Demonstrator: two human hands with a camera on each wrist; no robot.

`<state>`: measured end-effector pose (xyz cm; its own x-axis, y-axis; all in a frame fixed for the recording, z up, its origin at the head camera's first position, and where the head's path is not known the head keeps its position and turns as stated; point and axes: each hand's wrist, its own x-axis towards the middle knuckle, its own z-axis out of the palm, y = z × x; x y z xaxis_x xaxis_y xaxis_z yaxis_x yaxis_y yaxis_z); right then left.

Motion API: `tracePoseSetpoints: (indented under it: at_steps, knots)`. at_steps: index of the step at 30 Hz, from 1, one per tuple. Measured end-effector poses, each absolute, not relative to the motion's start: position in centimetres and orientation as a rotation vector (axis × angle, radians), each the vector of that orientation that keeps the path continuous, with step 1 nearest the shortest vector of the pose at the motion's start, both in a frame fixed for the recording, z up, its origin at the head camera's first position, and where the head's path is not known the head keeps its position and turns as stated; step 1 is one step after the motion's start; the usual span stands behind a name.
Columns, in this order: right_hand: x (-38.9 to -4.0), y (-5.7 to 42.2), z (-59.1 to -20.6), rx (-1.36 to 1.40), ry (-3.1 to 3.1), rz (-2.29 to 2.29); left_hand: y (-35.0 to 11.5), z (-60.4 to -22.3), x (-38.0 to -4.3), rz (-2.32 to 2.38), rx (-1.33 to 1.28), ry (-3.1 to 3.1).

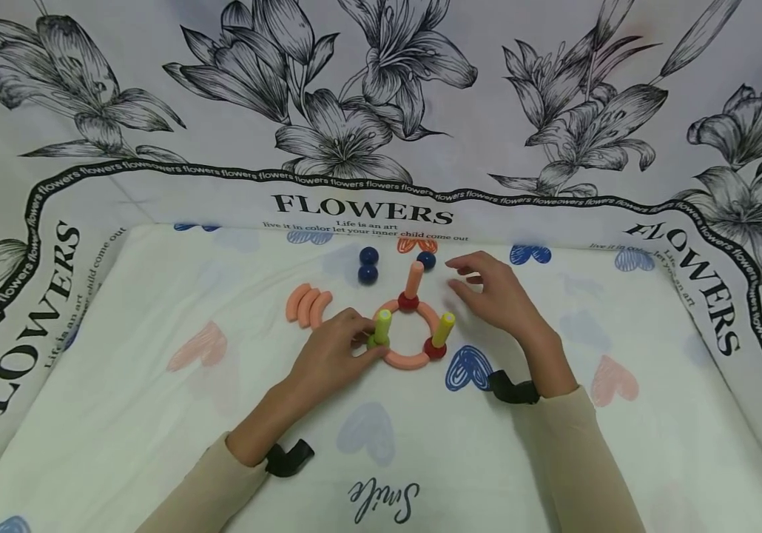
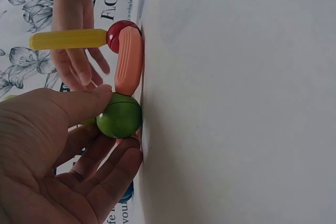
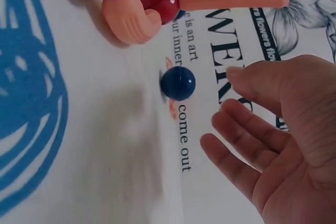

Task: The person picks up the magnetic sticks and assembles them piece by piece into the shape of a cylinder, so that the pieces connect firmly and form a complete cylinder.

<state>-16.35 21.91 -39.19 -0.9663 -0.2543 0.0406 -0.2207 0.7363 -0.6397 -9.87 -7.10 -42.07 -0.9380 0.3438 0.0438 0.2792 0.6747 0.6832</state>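
Observation:
On the cloth lies a ring of orange curved pieces [image 1: 406, 360] joined by a green ball [image 2: 119, 116] and two red balls, one at the back [image 1: 408, 301] and one at the right [image 1: 434, 350]. From these balls rise a light green rod [image 1: 383, 326], an orange rod [image 1: 414, 278] and a yellow rod [image 1: 444, 329]. My left hand [image 1: 336, 348] pinches the green ball at the ring's left, thumb on one side and fingers around the other. My right hand [image 1: 499, 295] hovers behind the ring's right side, fingers loosely extended, holding nothing. Nearest to it sits a blue ball [image 3: 178, 83].
Two more blue balls, a farther one [image 1: 368, 256] and a nearer one [image 1: 368, 275], lie behind the ring. Three loose orange curved pieces [image 1: 304, 304] lie side by side at its left. A white cloth [image 1: 221, 414] with printed hearts and lettering covers the surface.

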Motion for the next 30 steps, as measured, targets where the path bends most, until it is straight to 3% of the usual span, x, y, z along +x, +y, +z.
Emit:
tracePoseSetpoints:
  at_steps: [17,30]
  knots:
    - [-20.2,19.8,-40.2,-0.393,2.813,-1.042,-7.4,-41.8,-9.8,1.111,0.506,2.782]
    - [-20.5,19.7,-40.9,-0.442,2.792,-1.025,-7.4,-42.1,-9.8,1.132,0.542,2.783]
